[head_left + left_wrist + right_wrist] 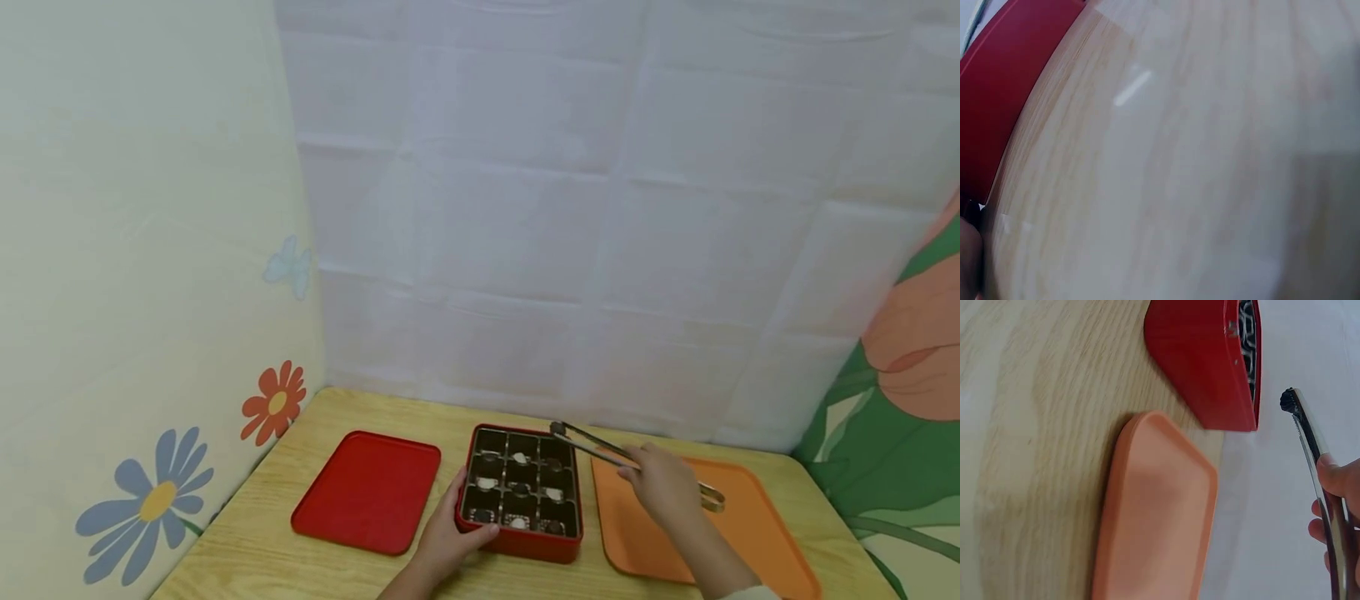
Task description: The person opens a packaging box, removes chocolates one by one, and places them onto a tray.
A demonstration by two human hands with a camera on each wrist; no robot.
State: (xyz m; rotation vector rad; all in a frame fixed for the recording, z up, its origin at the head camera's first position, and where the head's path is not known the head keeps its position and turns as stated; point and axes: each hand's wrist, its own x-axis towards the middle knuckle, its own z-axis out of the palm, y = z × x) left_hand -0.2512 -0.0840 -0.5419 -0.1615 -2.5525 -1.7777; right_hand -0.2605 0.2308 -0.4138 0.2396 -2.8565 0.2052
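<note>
My right hand (666, 483) holds metal tongs (600, 443) from above. A small dark, ridged round piece (1287, 400) is pinched between the tong tips. In the head view the tips overlap the far right corner of a red box (528, 546). A black divided tray (507, 475) inside the box has rows of compartments with dark and white pieces, one kind alternating with the other. My left hand (444, 533) grips the near left corner of the box, thumb on its front rim and fingers along the left side. Only a sliver of it shows in the left wrist view.
Left of the box lies a flat red lid or tray (367, 492). An orange tray (750, 508) lies to the right, beneath my right forearm. A pale cloth wall (480, 250) rises behind the wooden table (255, 554), with flower-printed cloth at both sides.
</note>
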